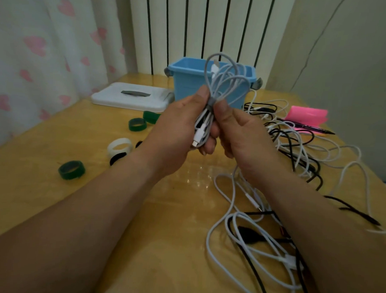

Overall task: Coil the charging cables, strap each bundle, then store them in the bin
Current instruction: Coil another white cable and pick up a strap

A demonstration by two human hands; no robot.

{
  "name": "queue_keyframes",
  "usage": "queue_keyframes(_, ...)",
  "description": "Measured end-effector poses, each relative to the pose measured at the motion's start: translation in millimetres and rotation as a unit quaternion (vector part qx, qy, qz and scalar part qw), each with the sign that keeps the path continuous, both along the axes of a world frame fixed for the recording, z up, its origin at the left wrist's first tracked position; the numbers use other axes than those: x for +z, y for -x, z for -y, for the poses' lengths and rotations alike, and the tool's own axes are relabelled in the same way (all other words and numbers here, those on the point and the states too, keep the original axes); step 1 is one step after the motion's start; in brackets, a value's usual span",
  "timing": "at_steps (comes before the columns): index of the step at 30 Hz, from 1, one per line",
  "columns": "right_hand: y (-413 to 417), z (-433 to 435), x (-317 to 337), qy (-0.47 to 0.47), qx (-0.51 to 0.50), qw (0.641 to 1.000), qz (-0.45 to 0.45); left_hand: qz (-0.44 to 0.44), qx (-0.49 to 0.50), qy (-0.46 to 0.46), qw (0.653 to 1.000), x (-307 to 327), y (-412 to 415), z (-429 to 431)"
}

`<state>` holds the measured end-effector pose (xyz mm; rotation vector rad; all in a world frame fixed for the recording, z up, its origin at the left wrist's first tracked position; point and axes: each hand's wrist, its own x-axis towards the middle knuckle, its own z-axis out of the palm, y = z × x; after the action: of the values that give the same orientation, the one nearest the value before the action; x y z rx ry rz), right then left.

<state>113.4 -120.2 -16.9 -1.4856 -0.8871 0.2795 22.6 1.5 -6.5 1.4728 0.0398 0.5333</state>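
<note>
Over the yellow wooden desk [42, 184], left hand [179, 123] gripped the coiled white cable [226, 79], right hand [243, 135] pinched its grey strap [211, 102]; blue plastic bin [188, 86] was next, probably.

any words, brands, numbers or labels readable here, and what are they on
None can be read.
blue bin: no label shows.
white lid: no print shows.
black pen: any marking is too blurred to read.
cable bundle, gripped by the left hand and pinched by the right hand: no marking shows on its plugs.
</note>
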Motion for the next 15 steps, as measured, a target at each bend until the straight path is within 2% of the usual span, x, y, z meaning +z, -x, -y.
queue_keyframes(6,7.4,-1.7,-2.1,-0.042,0.099,0.992,-0.066,-0.062,-0.055,0.030,0.996,-4.6,-0.5,-4.8)
queue_keyframes(10,4.4,-0.3,-3.2,-0.053,0.094,0.988,-0.114,-0.105,-0.052,0.002,0.993,-8.1,-4.0,-5.6)
queue_keyframes(11,3.1,-0.3,-3.2,-0.050,0.075,0.990,-0.107,-0.116,-0.030,-0.024,0.993,-8.2,-3.9,-3.6)
queue_keyframes(13,2.4,-1.3,-2.5,-0.055,0.037,0.993,-0.094,-0.109,0.077,-0.134,0.982,-8.4,-3.8,1.0)
queue_keyframes(15,2.3,-1.9,-0.4,-0.072,0.010,0.992,-0.099,-0.071,0.203,-0.246,0.945,-7.5,-3.8,-0.8)
